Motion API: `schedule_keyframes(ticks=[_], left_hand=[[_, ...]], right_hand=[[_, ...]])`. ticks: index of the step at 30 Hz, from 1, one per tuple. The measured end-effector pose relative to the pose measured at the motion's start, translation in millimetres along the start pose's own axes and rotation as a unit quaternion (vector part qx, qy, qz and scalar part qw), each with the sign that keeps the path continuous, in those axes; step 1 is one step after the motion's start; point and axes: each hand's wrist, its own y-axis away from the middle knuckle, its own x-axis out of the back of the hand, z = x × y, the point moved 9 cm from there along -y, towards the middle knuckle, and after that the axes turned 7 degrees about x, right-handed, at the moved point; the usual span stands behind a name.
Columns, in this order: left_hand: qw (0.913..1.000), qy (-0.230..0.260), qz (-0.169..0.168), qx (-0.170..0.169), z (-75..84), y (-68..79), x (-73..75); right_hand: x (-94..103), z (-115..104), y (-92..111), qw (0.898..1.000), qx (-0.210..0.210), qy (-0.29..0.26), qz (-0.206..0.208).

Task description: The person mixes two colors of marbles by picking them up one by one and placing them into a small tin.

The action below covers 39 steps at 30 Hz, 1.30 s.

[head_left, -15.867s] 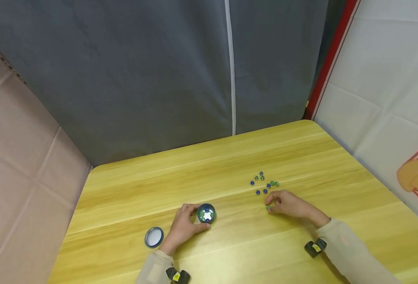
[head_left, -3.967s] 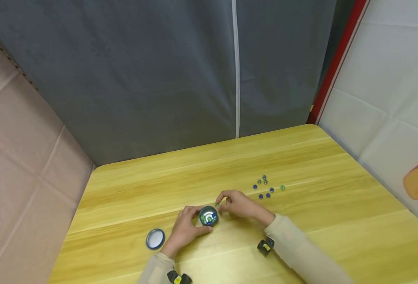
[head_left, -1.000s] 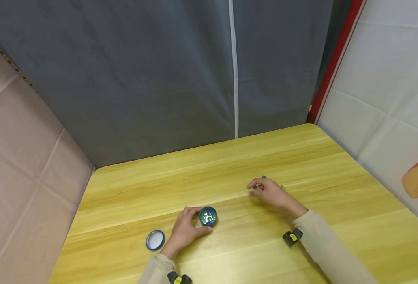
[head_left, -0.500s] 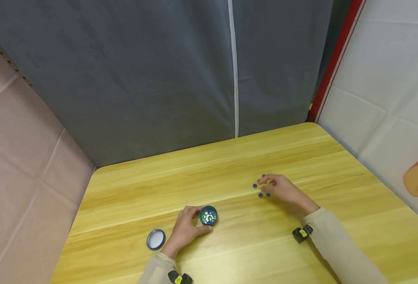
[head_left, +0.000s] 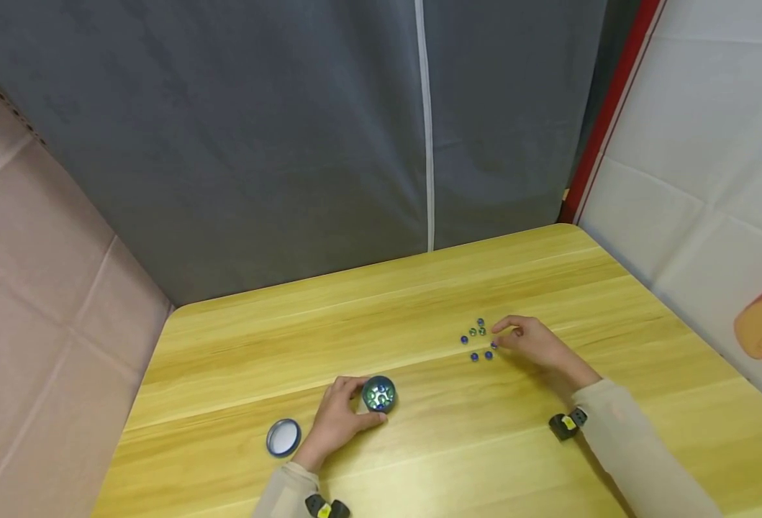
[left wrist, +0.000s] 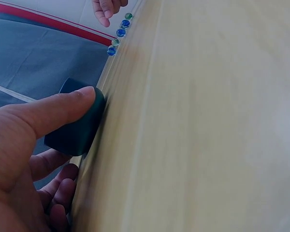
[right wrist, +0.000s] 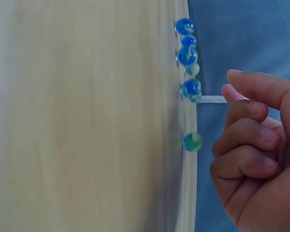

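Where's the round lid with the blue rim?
In the head view, the lid lies on the table, left of the left hand, on the side away from the container.

The right fingers [head_left: 507, 322] now sit farther right, leaving two greenish marbles [head_left: 482, 332] uncovered just to their left.

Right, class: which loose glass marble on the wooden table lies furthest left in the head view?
The round blue glass marble at the group's left edge. Every other loose marble there lies further right, including the two round blue ones lowest in the picture.
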Motion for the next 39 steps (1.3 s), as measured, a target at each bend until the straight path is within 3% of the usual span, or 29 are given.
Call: schedule_keyframes(ticks=[17, 39], left_hand=[[1.0000, -0.004, 0.004, -0.001, 1.2, -0.4, 1.2], [1.0000, -0.005, 0.003, 0.000, -1.2, -0.6, -0.2]], right_hand=[[16.4, 21, 6, 1.000, -0.024, 0.018, -0.001], [11.5, 32, 11, 0.999, -0.050, 0.007, -0.005]])
